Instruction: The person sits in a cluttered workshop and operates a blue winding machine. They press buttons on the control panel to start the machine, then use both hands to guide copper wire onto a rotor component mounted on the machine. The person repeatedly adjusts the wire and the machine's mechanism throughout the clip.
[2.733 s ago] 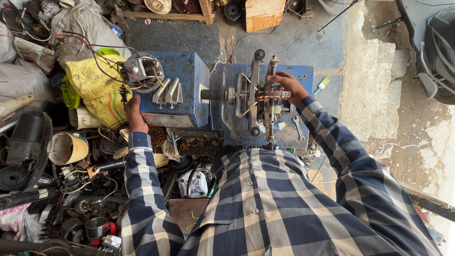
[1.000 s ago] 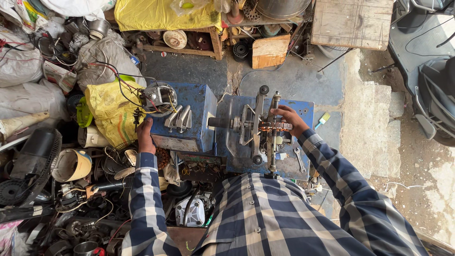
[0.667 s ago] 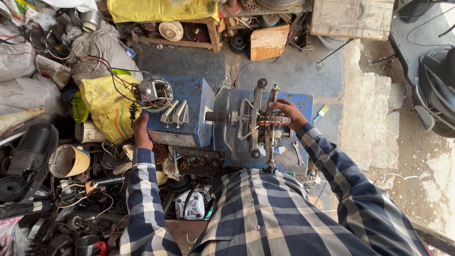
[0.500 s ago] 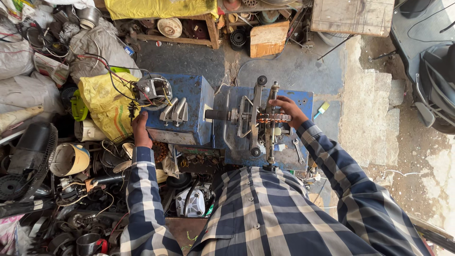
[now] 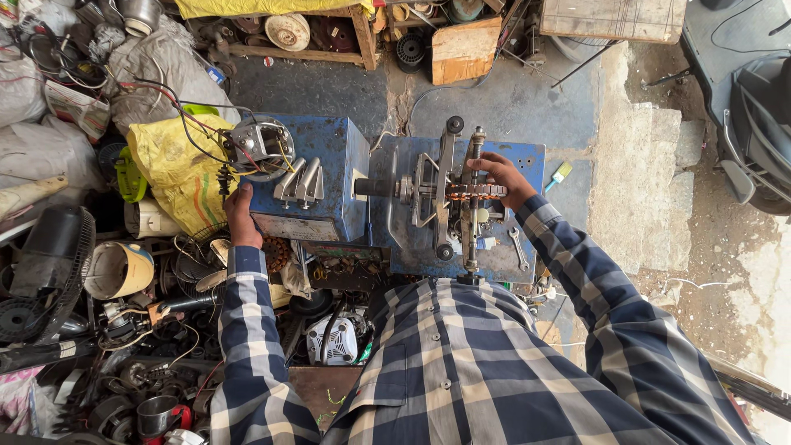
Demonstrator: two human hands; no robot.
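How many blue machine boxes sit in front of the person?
2. The left blue box stands by the left hand; the right blue box carries the winding frame with the copper coil under the right hand. Clutter could hide others.

A blue-painted machine box (image 5: 329,177), scuffed and chipped, sits beside a matching blue base plate (image 5: 527,161) carrying a copper-orange wound coil (image 5: 471,191). The person's shirt sleeves (image 5: 247,330) show a navy, white and grey check. A bright yellow sack (image 5: 173,169) lies near a lime-green plastic piece (image 5: 128,173), a cream-coloured tub (image 5: 119,270) and a black fan guard (image 5: 58,255).
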